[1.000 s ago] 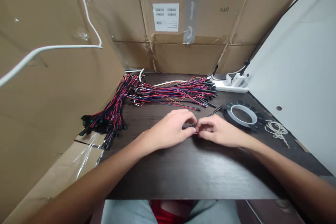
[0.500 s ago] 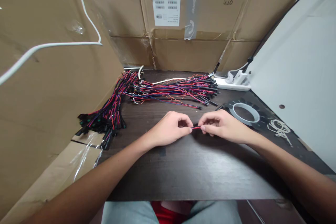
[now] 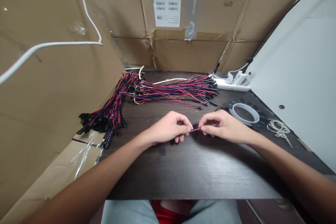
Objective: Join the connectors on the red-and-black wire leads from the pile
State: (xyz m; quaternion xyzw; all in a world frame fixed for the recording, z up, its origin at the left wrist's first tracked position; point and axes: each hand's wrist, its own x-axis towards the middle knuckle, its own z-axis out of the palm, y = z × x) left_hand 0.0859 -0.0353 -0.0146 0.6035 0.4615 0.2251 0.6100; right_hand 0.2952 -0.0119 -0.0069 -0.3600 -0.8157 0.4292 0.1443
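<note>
Between my two hands runs a short stretch of red and black wire (image 3: pixel 195 130), just above the dark table (image 3: pixel 183 175). My left hand (image 3: pixel 172 127) pinches one side of it between thumb and fingertips. On the other side, my right hand (image 3: pixel 222 126) grips the wire with thumb and forefinger. Most of the wire's length is hidden by the fingers. A dark piece shows past the right hand's knuckles, partly covered. Behind the hands lies a bundle of red, black and blue wires (image 3: pixel 173 91) with black ends.
A second wire bundle (image 3: pixel 115 105) hangs over cardboard at the left. Right of my right hand lies a grey ring (image 3: pixel 232 112) edged with black tape pieces, beside a coiled pale cord (image 3: pixel 279 127). A white power strip (image 3: pixel 231 84) sits at the back against a cardboard wall (image 3: pixel 189 54).
My left hand's lower fingers have uncurled downward below the wire, while its thumb shifts slightly left. The right hand stays nearly still.
</note>
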